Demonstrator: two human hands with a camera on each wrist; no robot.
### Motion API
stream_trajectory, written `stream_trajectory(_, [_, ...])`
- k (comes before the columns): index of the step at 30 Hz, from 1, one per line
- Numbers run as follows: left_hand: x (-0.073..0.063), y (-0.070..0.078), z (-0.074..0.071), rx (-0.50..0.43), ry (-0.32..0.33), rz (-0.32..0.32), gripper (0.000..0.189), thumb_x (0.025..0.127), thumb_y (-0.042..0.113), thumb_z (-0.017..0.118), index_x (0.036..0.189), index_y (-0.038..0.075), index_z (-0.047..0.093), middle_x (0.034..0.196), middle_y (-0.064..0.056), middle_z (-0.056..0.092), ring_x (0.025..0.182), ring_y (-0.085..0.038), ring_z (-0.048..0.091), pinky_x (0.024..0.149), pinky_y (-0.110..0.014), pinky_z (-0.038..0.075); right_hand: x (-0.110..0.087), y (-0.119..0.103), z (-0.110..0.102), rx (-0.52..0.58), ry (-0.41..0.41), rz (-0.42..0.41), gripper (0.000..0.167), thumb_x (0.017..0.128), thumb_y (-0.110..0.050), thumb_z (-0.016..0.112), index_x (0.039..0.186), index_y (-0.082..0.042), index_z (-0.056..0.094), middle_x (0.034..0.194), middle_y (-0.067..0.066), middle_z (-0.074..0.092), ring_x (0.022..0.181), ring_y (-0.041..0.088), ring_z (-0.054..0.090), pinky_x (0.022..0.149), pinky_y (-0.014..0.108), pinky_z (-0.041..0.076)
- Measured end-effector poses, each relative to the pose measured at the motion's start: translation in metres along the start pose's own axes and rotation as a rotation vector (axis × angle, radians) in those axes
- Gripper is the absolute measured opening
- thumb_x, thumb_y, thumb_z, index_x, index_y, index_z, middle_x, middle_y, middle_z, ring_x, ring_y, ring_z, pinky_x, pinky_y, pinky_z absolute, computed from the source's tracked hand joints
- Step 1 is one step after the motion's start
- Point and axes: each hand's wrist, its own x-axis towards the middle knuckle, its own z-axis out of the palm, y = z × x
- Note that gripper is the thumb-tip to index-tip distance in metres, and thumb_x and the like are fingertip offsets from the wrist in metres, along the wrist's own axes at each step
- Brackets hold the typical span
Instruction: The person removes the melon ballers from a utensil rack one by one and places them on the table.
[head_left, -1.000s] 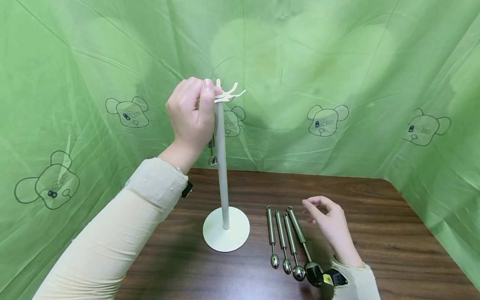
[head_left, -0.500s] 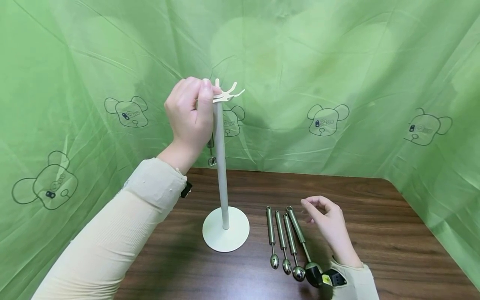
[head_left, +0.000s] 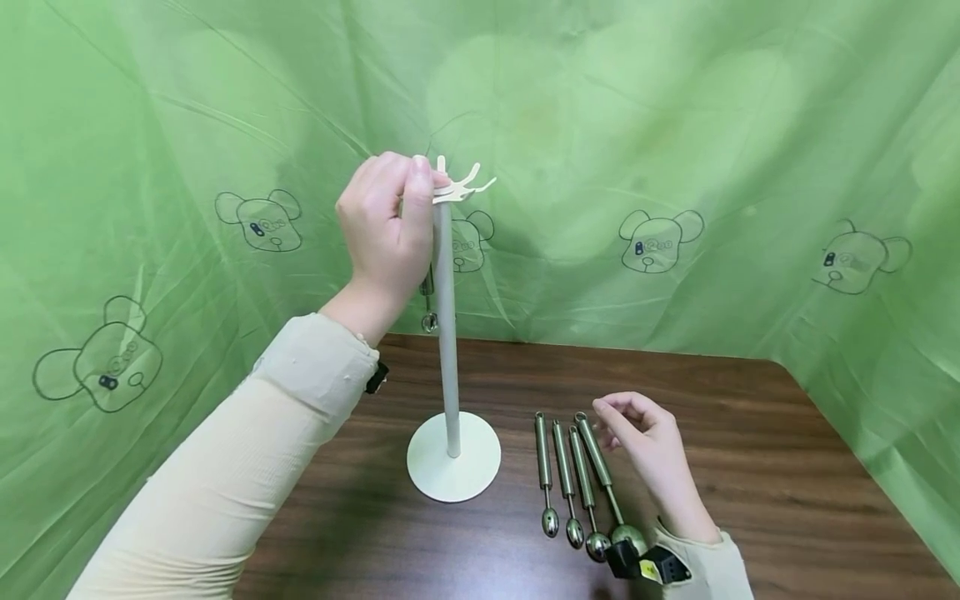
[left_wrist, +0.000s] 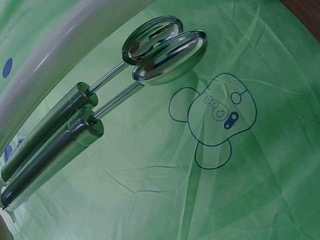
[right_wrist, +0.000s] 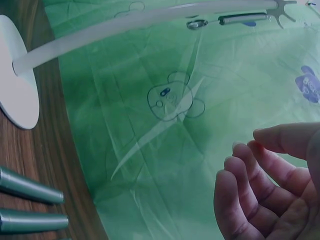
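Note:
In the head view, my left hand (head_left: 386,221) grips the pronged top (head_left: 457,192) of a white stand (head_left: 447,333), thumb upward; its far fingers are hidden. Two metal scoops with oval bowls, a nearer scoop (left_wrist: 172,57) and a farther scoop (left_wrist: 150,40), hang beside the pole in the left wrist view. My right hand (head_left: 651,433) hovers over the table with loosely curled fingers and holds nothing. Closest to it lies the largest scoop (head_left: 592,450), its bowl partly covered by the black wrist camera (head_left: 622,558). Several smaller scoops (head_left: 562,458) lie in a row to its left.
The stand's round white base (head_left: 453,475) rests on a dark wood table (head_left: 517,375), left of the row of scoops. Green cloth (head_left: 570,125) with printed bear heads surrounds the table at the back and sides.
My right hand has shifted slightly left toward the largest scoop's handle. My left hand stays at the top of the stand, with the view drifting a little.

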Motion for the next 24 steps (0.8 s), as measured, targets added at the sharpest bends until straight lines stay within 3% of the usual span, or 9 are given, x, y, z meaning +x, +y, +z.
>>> stream_trajectory(24, [-0.001,-0.002,0.001,-0.006,0.011,-0.001,0.043,0.093,0.022,0.042,0.068,-0.001,0.069,0.065,-0.015,0.066,0.061,-0.029,0.052,0.063,-0.027,0.035,-0.012,-0.013,0.018,0.040,-0.116,-0.088,0.014,0.095,-0.005,0.063,0.097,0.008,0.065,0.070,-0.002,0.065,0.055,0.013,0.062,0.056,0.029,0.056])
